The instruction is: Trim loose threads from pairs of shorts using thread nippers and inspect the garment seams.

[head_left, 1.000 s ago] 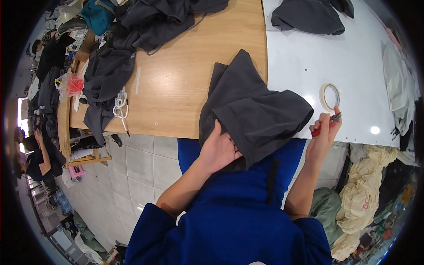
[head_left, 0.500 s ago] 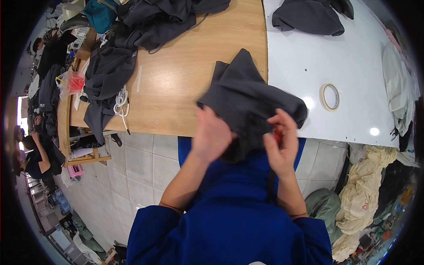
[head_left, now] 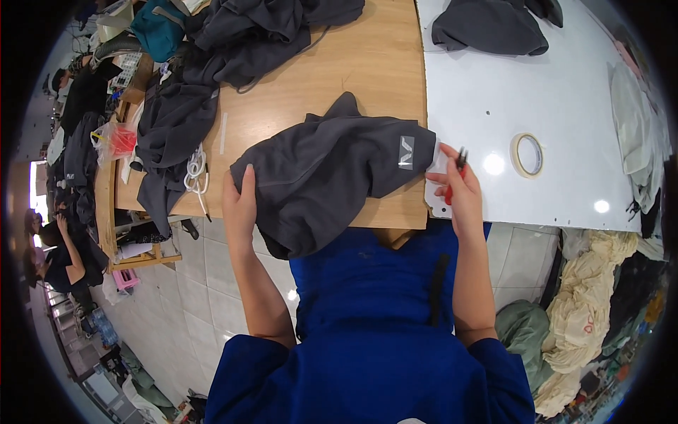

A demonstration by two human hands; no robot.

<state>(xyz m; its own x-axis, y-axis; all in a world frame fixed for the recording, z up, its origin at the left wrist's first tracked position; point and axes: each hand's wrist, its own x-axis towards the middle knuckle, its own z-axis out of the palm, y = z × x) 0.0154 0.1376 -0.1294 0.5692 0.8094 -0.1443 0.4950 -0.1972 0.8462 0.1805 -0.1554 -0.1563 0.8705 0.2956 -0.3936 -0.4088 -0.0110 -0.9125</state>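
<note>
A dark grey garment piece (head_left: 318, 177) with a shiny silver patch (head_left: 406, 152) is spread over the front edge of the wooden table. Its lower left part hangs past that edge. My left hand (head_left: 240, 208) grips the garment's left end, thumb on top and fingers mostly hidden behind the cloth. In my right hand (head_left: 462, 191) is a small red-handled cutting tool (head_left: 450, 195), its dark tip pointing up and away. Fingertips of the same hand touch a whitish bit at the garment's right end, beside the patch.
A heap of dark grey garments (head_left: 247, 35) covers the far left, with a white cord (head_left: 196, 173) near it. A tape roll (head_left: 527, 155) lies on the white tabletop (head_left: 565, 92); another grey piece (head_left: 487, 28) is behind. Cream cloth (head_left: 583, 304) is piled at right. Co-workers (head_left: 67, 247) are at left.
The bunched garment has been spread out sideways, and its silver patch now shows. My left hand has moved left with one end; my right hand has shifted slightly right, keeping the red-handled tool.
</note>
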